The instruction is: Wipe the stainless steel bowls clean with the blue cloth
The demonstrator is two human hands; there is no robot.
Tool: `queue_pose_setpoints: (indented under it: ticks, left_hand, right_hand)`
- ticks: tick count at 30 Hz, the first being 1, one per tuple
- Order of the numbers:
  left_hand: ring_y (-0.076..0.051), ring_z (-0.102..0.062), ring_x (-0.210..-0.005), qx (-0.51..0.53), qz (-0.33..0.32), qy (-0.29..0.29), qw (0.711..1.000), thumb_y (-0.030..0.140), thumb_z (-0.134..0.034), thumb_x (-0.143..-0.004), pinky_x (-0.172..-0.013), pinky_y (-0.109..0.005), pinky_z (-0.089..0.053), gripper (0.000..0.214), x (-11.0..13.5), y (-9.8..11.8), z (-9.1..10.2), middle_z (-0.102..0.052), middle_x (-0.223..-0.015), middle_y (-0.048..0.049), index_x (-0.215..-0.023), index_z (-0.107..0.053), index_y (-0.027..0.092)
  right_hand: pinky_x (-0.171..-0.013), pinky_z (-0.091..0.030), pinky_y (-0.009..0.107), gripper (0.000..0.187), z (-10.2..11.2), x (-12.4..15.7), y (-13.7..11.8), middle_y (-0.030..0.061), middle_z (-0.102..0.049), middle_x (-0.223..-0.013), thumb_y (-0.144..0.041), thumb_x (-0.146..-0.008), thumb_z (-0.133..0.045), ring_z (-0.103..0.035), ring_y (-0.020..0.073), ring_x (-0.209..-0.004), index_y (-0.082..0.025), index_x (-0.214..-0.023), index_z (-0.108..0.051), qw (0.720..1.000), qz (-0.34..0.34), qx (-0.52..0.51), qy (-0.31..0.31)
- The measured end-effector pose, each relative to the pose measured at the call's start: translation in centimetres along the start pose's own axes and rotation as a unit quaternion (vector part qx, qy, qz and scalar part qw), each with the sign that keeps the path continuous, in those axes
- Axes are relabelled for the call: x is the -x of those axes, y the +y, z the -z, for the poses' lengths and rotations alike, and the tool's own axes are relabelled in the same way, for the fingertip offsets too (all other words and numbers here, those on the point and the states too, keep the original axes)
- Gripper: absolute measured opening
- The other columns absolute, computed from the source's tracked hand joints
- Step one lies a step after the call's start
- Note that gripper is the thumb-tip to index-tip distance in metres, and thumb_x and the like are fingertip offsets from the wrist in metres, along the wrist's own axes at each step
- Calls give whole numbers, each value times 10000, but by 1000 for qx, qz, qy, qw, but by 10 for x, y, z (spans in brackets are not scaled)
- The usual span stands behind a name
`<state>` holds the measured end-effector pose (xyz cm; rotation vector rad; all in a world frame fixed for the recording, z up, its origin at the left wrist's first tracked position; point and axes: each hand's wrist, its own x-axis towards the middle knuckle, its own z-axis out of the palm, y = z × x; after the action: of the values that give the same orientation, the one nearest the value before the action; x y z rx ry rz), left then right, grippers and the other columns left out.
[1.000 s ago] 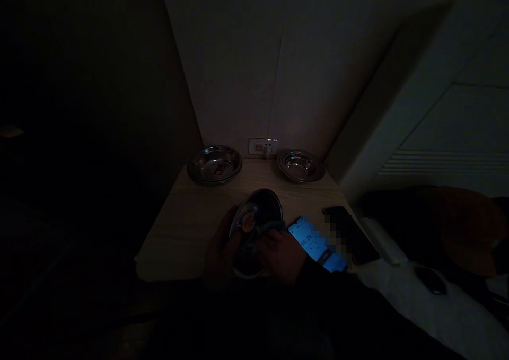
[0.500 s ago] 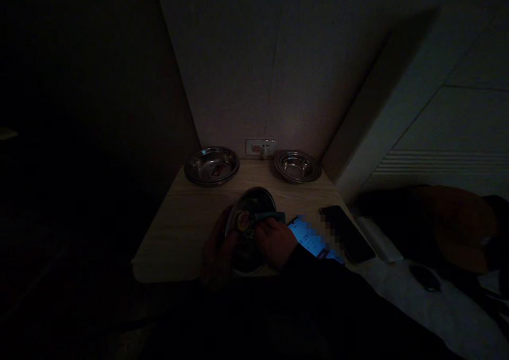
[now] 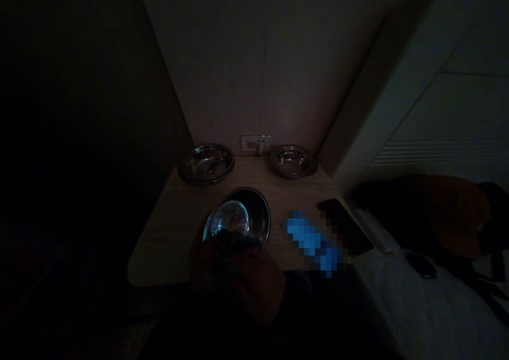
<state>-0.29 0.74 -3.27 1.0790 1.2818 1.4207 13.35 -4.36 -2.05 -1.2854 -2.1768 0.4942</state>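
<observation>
The room is very dark. A shiny steel bowl (image 3: 242, 219) with a coloured sticker in it is tilted up over the near part of a small wooden table (image 3: 167, 238). My left hand (image 3: 198, 256) grips its lower left rim. My right hand (image 3: 256, 283) is closed on a dark cloth (image 3: 228, 242) that is pressed against the bowl's lower edge. The fingers of both hands are dim.
Two more steel bowls, one left (image 3: 205, 163) and one right (image 3: 294, 161), stand at the table's back by a wall socket (image 3: 255, 143). A lit phone (image 3: 312, 240) and a dark phone (image 3: 344, 226) lie at the right. A bed with white sheet (image 3: 417, 307) adjoins.
My right hand with the cloth has dropped from the bowl's middle to its lower edge. The bowl now faces up more, showing its sticker. The view shifted slightly.
</observation>
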Motion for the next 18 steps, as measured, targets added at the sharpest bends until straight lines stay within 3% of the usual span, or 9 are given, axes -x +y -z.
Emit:
queue_pose_setpoints:
  ticks: [3,5,8,10,14,18]
  left_hand:
    - [-294,-595,-1056,10,7,-14,1000,470,-513,-765,-898,-372,-480,549,-4,2,-1,-668,-1122,-70,-1220,-574,171]
    - [-294,-573,-1095,-3,6,-7,1000,461,-549,-742,-940,-368,-452,522,-8,4,-2,-667,-1123,-61,-1174,-606,174]
    - [-296,-579,-1084,-14,13,3,1000,477,-551,-723,-937,-370,-451,525,-13,8,-3,-672,-1112,-62,-1145,-622,174]
    - [-295,-578,-1082,-21,20,13,1000,473,-538,-731,-910,-363,-463,519,-13,8,-3,-664,-1132,-60,-1149,-619,176]
    - [-266,-620,-952,-32,53,25,998,468,-500,-803,-798,-353,-504,433,-10,4,-7,-687,-1026,-48,-1109,-630,191]
    - [-204,-612,-925,-23,46,5,999,424,-498,-871,-798,-380,-509,366,-6,-1,-14,-630,-1085,-65,-1123,-583,174]
  right_hand:
    - [-865,-455,425,297,21,-18,34,70,-661,-1116,-278,-869,-548,-536,248,-1022,-204,-1153,-591,981,68,173,-62]
    - [-935,-408,461,257,36,-37,55,106,-644,-1144,-167,-890,-498,-499,255,-1098,-171,-1123,-607,975,77,197,-66]
    - [-998,-361,439,302,49,-59,71,92,-583,-1256,-78,-908,-430,-433,226,-1199,-176,-1141,-593,972,89,205,-70]
    - [-965,-388,436,278,48,-59,69,108,-593,-1231,-97,-903,-452,-459,237,-1161,-163,-1128,-600,973,79,205,-72]
    - [-815,-474,401,217,35,-30,42,100,-663,-1045,-201,-861,-549,-547,253,-970,-156,-1057,-633,979,39,188,-76]
    - [-866,-478,299,218,21,-14,10,15,-669,-1071,-205,-910,-480,-580,178,-977,-220,-1078,-620,997,17,-45,-60]
